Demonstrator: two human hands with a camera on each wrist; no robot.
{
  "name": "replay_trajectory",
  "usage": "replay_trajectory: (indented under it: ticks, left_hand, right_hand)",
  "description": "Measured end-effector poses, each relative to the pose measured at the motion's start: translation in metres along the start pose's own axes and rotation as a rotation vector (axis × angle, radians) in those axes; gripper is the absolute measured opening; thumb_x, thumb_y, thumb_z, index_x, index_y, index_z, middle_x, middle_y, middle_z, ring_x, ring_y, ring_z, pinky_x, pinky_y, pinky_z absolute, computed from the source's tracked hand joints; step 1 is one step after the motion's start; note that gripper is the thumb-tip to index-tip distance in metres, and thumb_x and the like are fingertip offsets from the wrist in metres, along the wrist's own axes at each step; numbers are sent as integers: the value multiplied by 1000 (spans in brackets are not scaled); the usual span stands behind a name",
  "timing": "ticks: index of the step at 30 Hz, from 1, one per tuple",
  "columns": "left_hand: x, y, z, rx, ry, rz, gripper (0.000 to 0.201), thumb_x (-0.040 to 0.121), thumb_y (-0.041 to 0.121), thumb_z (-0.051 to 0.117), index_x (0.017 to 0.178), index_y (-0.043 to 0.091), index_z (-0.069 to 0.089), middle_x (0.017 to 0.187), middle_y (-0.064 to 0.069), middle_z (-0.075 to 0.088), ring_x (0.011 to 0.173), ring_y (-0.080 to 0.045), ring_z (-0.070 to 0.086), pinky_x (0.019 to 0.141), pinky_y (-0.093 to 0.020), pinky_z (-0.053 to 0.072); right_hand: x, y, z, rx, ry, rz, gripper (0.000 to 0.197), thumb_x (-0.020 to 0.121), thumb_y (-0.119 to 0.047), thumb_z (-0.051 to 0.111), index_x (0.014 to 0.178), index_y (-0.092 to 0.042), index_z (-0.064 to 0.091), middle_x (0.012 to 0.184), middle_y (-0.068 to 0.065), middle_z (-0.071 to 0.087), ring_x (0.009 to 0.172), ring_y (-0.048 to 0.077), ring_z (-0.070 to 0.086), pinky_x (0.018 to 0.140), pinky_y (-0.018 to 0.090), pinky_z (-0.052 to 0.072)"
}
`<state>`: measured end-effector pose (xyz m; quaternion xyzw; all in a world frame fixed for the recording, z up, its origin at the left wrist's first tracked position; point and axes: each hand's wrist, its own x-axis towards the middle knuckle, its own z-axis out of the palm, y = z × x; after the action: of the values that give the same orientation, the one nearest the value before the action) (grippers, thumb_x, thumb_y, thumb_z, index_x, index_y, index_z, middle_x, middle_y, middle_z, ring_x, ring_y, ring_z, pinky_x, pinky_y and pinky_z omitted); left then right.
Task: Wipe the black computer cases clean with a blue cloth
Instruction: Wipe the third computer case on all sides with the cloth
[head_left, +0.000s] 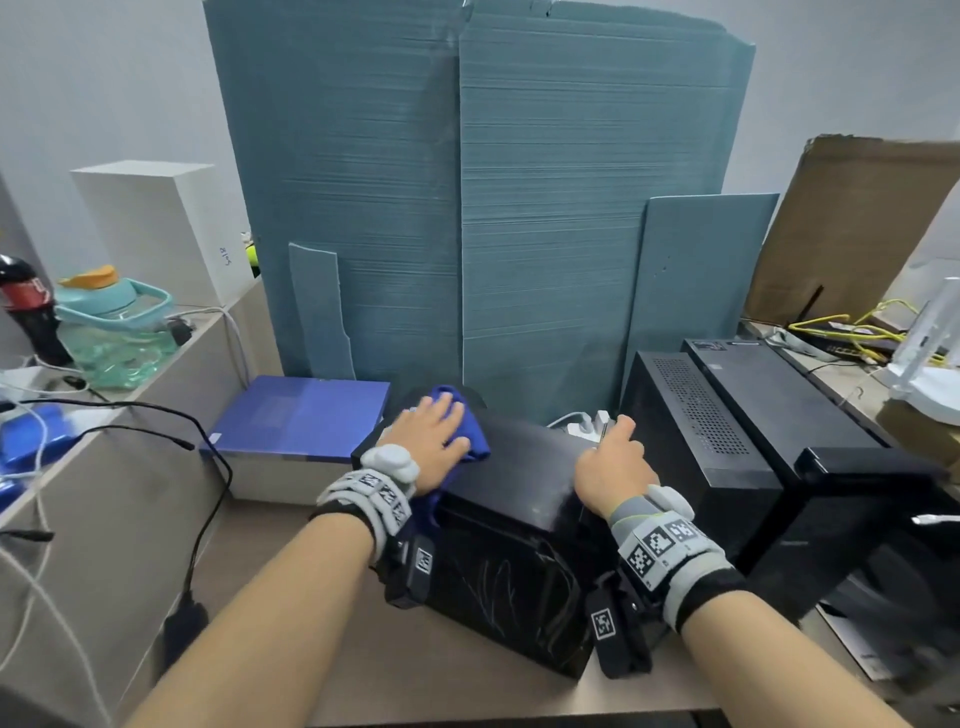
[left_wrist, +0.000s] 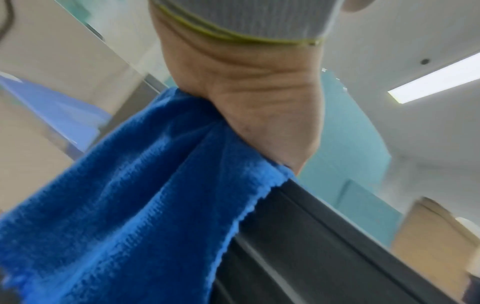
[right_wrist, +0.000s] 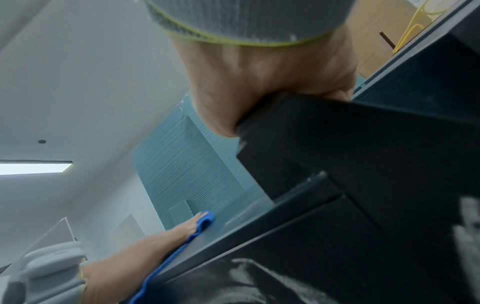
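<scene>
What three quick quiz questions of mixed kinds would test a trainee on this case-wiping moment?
1. True or false: the left hand presses the cloth flat on top of the near case.
2. Multiple choice: the right hand is A) hanging idle, B) gripping the near case's right top edge, C) holding the white power strip.
3. Fill in: part of the cloth hangs over the case's ____ edge.

Key: 1 true; 2 B; 3 left.
</scene>
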<state>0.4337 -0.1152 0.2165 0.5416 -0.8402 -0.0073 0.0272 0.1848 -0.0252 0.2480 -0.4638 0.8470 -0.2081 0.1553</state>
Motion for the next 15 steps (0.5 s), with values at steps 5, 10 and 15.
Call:
replay_trajectory:
  ticks: [5, 10, 15]
  left_hand:
    - [0, -50, 16, -135, -15, -369, 62, 106, 43, 24, 161, 17, 13, 168, -15, 5, 154, -31, 7, 124, -44, 13]
    - [-2, 5, 13, 132, 136, -240, 56, 99, 39, 29, 138, 2, 43, 138, -17, 47, 127, -34, 40, 105, -45, 38]
    - [-4, 95, 21, 80, 109, 257, 55, 99, 35, 26, 141, 2, 40, 140, -15, 46, 127, -34, 39, 107, -45, 37]
  right_hand:
    - [-4, 4, 1, 50, 55, -33, 60, 96, -16, 39, 153, -13, 19, 136, 19, 53, 110, 42, 59, 93, 45, 42]
    - [-1, 1, 1, 50, 75, -16, 58, 93, -17, 39, 149, -12, 24, 134, 22, 54, 110, 44, 57, 94, 47, 40]
    - [2, -1, 1, 42, 44, -25, 57, 93, -16, 39, 148, -12, 26, 137, 25, 52, 112, 45, 57, 96, 48, 40]
